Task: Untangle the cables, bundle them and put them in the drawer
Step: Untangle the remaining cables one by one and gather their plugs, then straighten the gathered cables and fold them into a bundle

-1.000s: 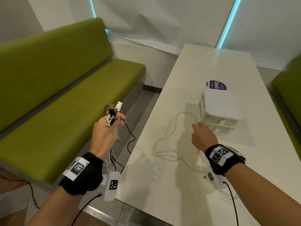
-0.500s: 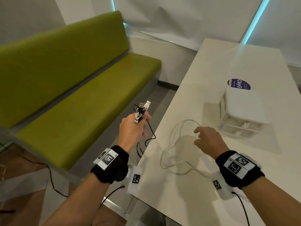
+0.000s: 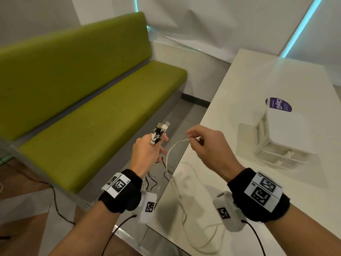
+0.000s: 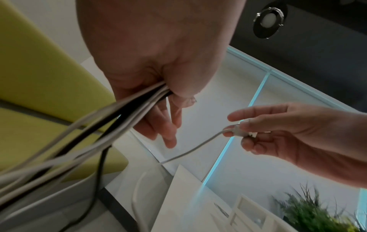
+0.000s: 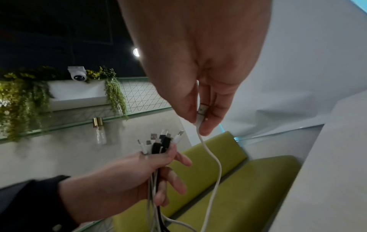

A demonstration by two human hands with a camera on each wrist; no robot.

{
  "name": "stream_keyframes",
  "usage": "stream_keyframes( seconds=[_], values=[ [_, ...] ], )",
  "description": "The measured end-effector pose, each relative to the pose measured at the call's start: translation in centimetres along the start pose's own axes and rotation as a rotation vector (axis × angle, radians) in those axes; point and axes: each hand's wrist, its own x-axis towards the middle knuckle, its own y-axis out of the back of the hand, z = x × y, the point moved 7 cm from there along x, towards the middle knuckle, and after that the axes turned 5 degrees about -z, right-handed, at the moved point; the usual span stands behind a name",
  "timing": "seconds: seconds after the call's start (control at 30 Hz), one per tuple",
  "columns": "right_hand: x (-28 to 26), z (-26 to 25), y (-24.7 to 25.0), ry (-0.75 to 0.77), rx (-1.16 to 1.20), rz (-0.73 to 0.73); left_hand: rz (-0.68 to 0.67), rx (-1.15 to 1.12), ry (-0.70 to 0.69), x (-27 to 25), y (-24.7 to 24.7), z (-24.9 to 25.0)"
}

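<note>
A left hand grips a bunch of black and white cables, plugs pointing to twelve o'clock. At three o'clock from it, the right hand pinches one white cable trailing onto the white surface. A white drawer unit sits at two o'clock.

Head looks down; wrists look up; all share hands.

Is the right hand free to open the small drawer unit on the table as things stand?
Probably not yet. The right hand pinches the plug end of the white cable, so its grip is taken. The path to the drawer unit looks unobstructed, and its drawers appear closed.
</note>
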Motion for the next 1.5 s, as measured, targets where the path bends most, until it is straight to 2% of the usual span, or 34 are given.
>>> stream_keyframes(
  seconds=[0.13,0.23,0.43,0.53,0.63,0.7,0.8,0.97,1.03,1.17,1.23,1.37,1.43,1.5],
  values=[
    [2.2,-2.2,-0.6,0.062,0.097,0.000,-0.005,-0.091,-0.031,0.9,1.4,0.2],
    [4.4,-3.3,-1.1,0.046,0.227,-0.021,0.008,-0.204,-0.082,1.8,2.9,1.4],
    [7.7,-6.6,-2.6,0.047,0.467,-0.045,0.029,-0.293,-0.152,2.5,5.7,3.3],
    [8.9,-8.7,-3.1,0.060,0.468,-0.008,0.037,-0.291,-0.193,2.2,7.2,4.5],
    [9.2,-10.2,-3.4,0.054,0.442,0.044,-0.012,-0.327,-0.196,1.8,7.9,5.2],
    [9.1,-10.9,-3.8,0.040,0.416,0.040,-0.058,-0.434,-0.165,1.6,8.3,5.2],
    [9.4,-11.5,-4.9,-0.004,0.504,-0.052,-0.139,-0.576,-0.124,1.6,8.5,5.1],
    [8.6,-13.3,-5.0,0.004,0.687,-0.207,-0.272,-0.603,-0.046,1.0,8.2,4.6],
    [8.2,-13.8,-5.2,0.023,0.657,-0.225,-0.275,-0.528,-0.021,0.5,8.6,5.3],
    [8.3,-14.6,-6.5,0.057,0.555,-0.253,-0.251,-0.289,-0.072,0.4,9.3,6.8],
    [8.4,-14.9,-6.4,0.056,0.627,-0.285,-0.221,-0.275,-0.069,0.4,9.8,6.8],
    [7.5,-12.7,-5.3,-0.087,0.857,-0.301,-0.124,-0.353,-0.003,0.8,10.8,6.6],
    [6.8,-11.5,-5.9,-0.116,0.706,-0.412,-0.066,-0.375,-0.027,0.9,11.4,7.0],
    [5.7,-11.0,-8.3,-0.107,0.364,-0.638,-0.004,-0.395,-0.069,0.9,11.9,7.3]
  ],
)
